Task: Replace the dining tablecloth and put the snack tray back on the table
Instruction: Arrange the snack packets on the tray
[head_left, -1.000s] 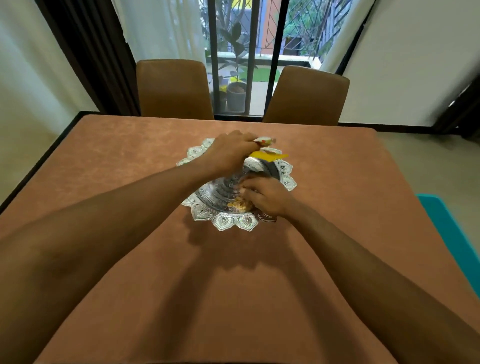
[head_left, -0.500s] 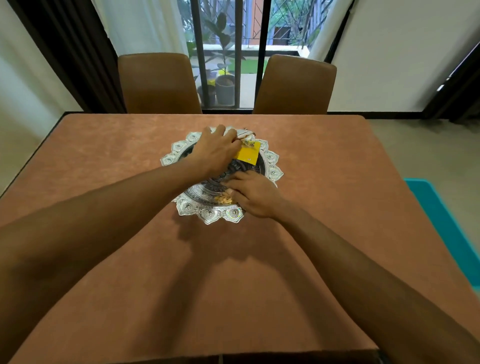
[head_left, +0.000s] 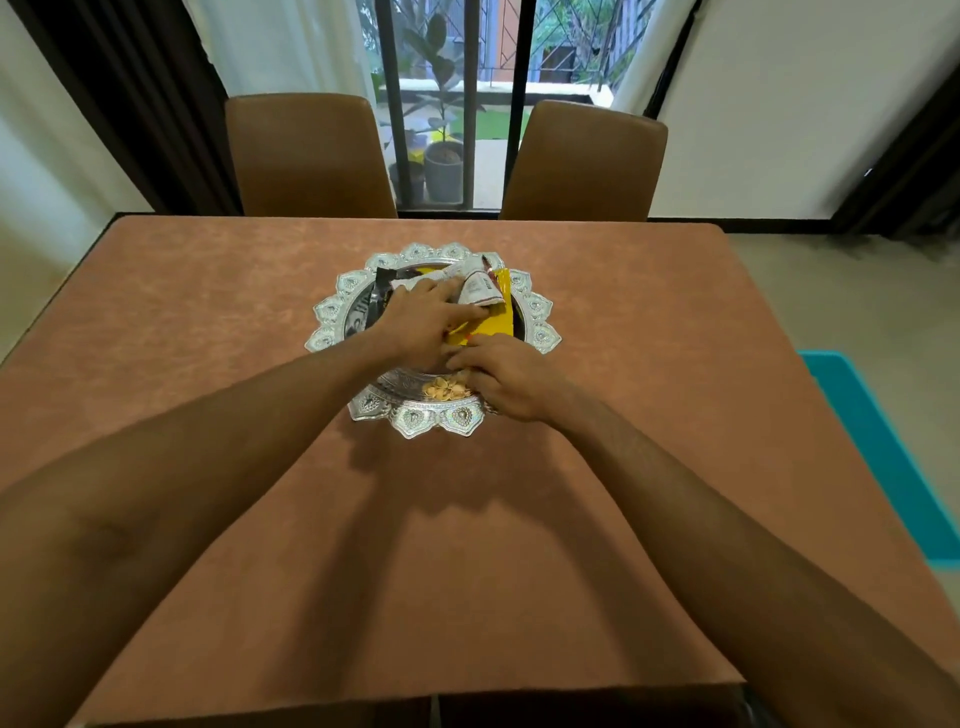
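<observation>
A rust-brown tablecloth (head_left: 208, 291) covers the dining table. At its middle sits a silver snack tray (head_left: 415, 423) with a scalloped rim. It holds a yellow packet (head_left: 493, 325), a white packet (head_left: 480, 288), a black packet (head_left: 376, 296) and a clear packet of nuts (head_left: 444, 389). My left hand (head_left: 423, 322) lies over the packets, its fingers stretched toward the white one. My right hand (head_left: 506, 379) is at the tray's near right side, fingers curled on the packet of nuts beside the yellow packet's lower edge. Both hands hide much of the tray's bowl.
Two brown chairs (head_left: 306, 156) (head_left: 582, 161) stand at the table's far side, before a barred glass door with potted plants behind it. A teal object (head_left: 872, 441) lies on the floor to the right. The tablecloth's near edge hangs at the bottom of the view.
My left hand has slid from the tray's far side toward its middle, uncovering the white and black packets. My right hand stays at the nuts. The camera has tilted a little.
</observation>
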